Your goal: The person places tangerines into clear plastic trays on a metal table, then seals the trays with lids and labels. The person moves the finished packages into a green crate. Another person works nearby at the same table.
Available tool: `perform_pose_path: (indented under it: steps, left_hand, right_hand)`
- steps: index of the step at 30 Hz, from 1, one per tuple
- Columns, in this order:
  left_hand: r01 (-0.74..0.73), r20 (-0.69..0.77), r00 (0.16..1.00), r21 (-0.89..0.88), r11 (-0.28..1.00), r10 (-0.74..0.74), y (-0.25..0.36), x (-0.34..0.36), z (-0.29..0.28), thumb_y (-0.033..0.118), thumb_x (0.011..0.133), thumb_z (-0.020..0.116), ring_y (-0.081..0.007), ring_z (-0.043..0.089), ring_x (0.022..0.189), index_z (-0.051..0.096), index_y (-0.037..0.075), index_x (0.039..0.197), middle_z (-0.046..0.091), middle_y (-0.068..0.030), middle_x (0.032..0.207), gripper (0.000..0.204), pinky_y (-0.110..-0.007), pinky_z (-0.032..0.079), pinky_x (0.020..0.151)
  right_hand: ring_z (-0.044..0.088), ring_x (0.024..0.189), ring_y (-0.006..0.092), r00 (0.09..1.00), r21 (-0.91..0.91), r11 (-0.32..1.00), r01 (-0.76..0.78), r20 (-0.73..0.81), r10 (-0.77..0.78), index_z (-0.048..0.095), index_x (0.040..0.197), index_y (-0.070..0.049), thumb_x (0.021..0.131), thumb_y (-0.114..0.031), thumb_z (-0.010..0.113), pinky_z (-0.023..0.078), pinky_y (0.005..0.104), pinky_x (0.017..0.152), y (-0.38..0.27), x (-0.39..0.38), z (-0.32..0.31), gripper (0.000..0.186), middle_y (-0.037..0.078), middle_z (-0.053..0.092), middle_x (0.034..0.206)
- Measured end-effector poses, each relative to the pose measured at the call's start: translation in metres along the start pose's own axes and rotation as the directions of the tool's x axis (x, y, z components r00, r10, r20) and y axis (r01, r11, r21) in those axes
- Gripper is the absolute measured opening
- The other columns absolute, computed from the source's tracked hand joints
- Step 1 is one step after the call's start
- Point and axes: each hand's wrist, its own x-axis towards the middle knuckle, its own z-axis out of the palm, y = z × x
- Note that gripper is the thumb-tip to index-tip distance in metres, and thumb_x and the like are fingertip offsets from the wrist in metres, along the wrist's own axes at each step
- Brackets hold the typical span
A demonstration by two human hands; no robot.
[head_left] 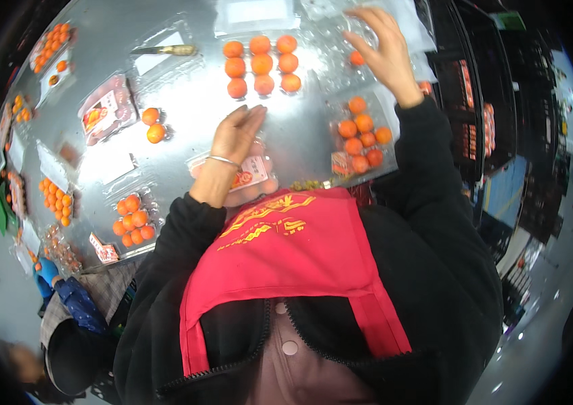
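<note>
My left hand [238, 131] is over the metal table, its fingers stretched out and close together, with nothing seen in it. Just beyond its fingertips, a clear tray holds several orange fruits [261, 64] in neat rows. Under my left wrist lies a wrapped fruit pack [251, 174] with a printed label, partly hidden by the forearm. My right hand [386, 57] reaches over clear plastic trays [327, 57] at the far right, thumb and fingers apart. A single orange fruit [357, 58] lies below its thumb. Nearer me on the right sits another tray of orange fruits [364, 131].
A knife [168, 50] lies on a clear tray at the back left. Left of centre are a wrapped pack [107, 111], two loose fruits [154, 125] and a filled tray [134, 221]. At the lower left a co-worker's blue-gloved hand [47, 270] shows. Dark shelving [482, 88] stands at the right.
</note>
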Motion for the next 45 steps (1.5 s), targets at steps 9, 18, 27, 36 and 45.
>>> perform_pose_path:
  steps: [9,18,27,36,45]
  left_hand:
    - [-0.150,0.149,0.985,0.521,0.840,0.083,-0.024,-0.073,0.014,0.006,0.102,0.056,-0.0213,0.067,0.097,0.063,-0.006,0.124,0.070,-0.0150,0.111,0.026,-0.033,0.056,0.092]
    - [-0.723,0.692,0.688,0.678,-0.133,-0.217,-0.139,-0.026,0.035,0.006,0.093,0.065,-0.0288,0.068,0.103,0.070,0.000,0.118,0.071,-0.0129,0.118,0.026,-0.039,0.053,0.093]
    - [-0.751,0.855,0.518,0.472,-0.462,0.032,-0.200,-0.011,0.036,0.015,0.082,0.078,-0.0413,0.054,0.119,0.062,-0.004,0.124,0.056,-0.0198,0.133,0.049,-0.048,0.047,0.101]
    - [-0.622,0.833,0.553,0.419,-0.661,0.008,-0.220,-0.011,0.060,0.016,0.078,0.079,-0.0374,0.054,0.110,0.059,0.000,0.123,0.055,-0.0165,0.115,0.052,-0.046,0.046,0.092]
    - [-0.642,0.824,0.562,0.374,-0.669,-0.078,-0.189,-0.032,0.047,0.010,0.080,0.071,-0.0349,0.056,0.108,0.061,0.001,0.118,0.056,-0.0147,0.116,0.040,-0.043,0.050,0.093]
  right_hand:
    - [0.067,0.089,0.0373,0.790,0.016,0.852,-0.523,0.383,0.479,0.070,0.092,-0.005,0.088,-0.010,0.071,0.054,0.0464,0.078,-0.174,-0.265,-0.014,0.007,0.014,0.069,0.090]
    - [0.060,0.059,0.0113,-0.014,0.713,-0.365,-0.599,0.446,0.895,0.064,0.112,0.004,0.106,-0.020,0.060,0.041,0.0233,0.048,-0.143,-0.311,0.014,0.025,0.012,0.072,0.082]
    - [0.054,0.051,0.0106,0.020,0.778,-0.456,-0.432,0.513,0.858,0.060,0.094,-0.001,0.105,-0.018,0.059,0.037,0.0240,0.044,-0.120,-0.295,-0.001,0.020,0.007,0.063,0.071]
    - [0.056,0.052,0.0094,0.073,0.750,-0.479,-0.455,0.568,0.820,0.062,0.094,-0.002,0.105,-0.019,0.059,0.040,0.0236,0.047,-0.112,-0.292,-0.017,0.020,0.007,0.066,0.071]
    - [0.057,0.052,0.0099,0.096,0.704,-0.492,-0.513,0.616,0.782,0.064,0.096,-0.002,0.104,-0.021,0.062,0.042,0.0238,0.047,-0.104,-0.302,-0.014,0.020,0.007,0.067,0.072]
